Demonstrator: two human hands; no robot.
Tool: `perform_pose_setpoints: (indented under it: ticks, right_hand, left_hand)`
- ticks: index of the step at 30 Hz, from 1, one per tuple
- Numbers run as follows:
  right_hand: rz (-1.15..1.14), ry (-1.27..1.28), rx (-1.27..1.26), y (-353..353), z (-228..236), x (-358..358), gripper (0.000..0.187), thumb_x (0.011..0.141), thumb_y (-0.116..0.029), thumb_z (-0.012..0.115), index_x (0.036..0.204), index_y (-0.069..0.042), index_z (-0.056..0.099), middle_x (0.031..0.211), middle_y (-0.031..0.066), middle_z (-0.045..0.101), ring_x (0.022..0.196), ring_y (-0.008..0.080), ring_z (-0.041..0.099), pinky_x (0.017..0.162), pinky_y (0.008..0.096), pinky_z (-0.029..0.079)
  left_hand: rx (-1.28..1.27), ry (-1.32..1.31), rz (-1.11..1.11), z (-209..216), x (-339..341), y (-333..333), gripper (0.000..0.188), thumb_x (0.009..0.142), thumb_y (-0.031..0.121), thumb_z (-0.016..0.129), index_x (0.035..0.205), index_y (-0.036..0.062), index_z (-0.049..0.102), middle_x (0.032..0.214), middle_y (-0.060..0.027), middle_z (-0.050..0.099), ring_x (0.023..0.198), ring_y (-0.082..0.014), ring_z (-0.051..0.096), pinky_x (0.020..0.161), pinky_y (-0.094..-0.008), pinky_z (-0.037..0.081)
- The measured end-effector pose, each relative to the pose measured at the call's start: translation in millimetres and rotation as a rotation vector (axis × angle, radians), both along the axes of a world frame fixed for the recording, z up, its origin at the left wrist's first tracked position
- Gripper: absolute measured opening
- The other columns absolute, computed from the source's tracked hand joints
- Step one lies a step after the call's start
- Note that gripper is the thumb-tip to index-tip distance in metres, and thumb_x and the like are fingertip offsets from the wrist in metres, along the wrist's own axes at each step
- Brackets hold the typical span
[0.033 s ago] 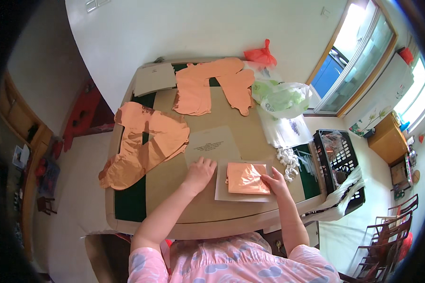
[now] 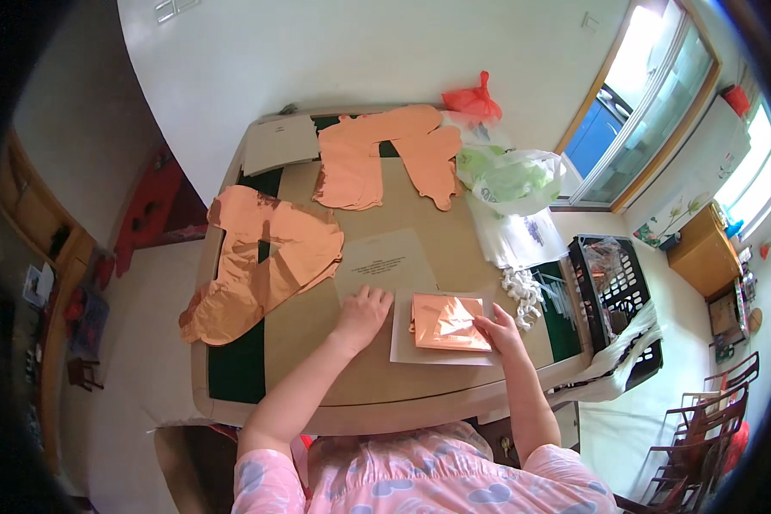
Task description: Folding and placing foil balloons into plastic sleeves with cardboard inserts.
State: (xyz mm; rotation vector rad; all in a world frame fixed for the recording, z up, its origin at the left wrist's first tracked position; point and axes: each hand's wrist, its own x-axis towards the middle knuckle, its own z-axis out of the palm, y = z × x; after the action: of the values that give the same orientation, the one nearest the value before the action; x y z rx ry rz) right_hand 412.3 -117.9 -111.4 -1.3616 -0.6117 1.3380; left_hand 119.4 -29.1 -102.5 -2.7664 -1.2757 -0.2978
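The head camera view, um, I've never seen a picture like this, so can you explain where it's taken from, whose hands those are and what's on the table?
There's no machine: these are a person's bare hands. A fisheye camera on their head looks down, which bends straight edges near the rim. The right hand touches the right edge of a folded copper-coloured foil packet, though how firmly isn't clear. The left hand rests near a printed pale sheet. Large foil pieces and a white-and-green plastic bag also lie on the table.
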Motion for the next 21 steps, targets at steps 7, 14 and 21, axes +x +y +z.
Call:
perform_pose_setpoints:
  ticks: [7, 14, 21]
  right_hand:
    - [0.121, -0.334, 0.124, 0, -7, -9, 0.057, 0.087, -0.003, 0.068, 0.138, 0.001, 0.042, 0.09, 0.0044, 0.065, 0.078, 0.0101, 0.062, 0.067, 0.0223, 0.05]
    - [0.414, -0.484, -0.069, 6, 12, -54, 0.092, 0.081, -0.013, 0.075, 0.151, 0.0, 0.016, 0.135, 0.0237, 0.052, 0.118, 0.023, 0.054, 0.098, 0.0319, 0.044]
    - [0.349, -0.598, 0.095, 18, -11, -43, 0.094, 0.081, -0.011, 0.075, 0.152, -0.004, 0.014, 0.133, 0.0246, 0.052, 0.111, 0.0258, 0.058, 0.094, 0.0335, 0.047]
  left_hand:
    - [-0.039, -0.365, 0.049, -27, -6, 17, 0.005, 0.083, 0.011, 0.057, 0.085, 0.0066, 0.059, 0.087, -0.0085, 0.063, 0.089, -0.0264, 0.061, 0.072, -0.0389, 0.054]
    - [-0.077, -0.381, 0.041, -12, 9, 9, 0.004, 0.083, 0.011, 0.061, 0.083, 0.0078, 0.06, 0.088, -0.007, 0.063, 0.091, -0.0255, 0.061, 0.073, -0.0389, 0.053]
    - [-0.044, -0.367, -0.082, -19, 7, 3, 0.006, 0.083, 0.014, 0.062, 0.084, 0.0085, 0.06, 0.089, -0.0048, 0.062, 0.091, -0.0239, 0.06, 0.074, -0.0374, 0.053]
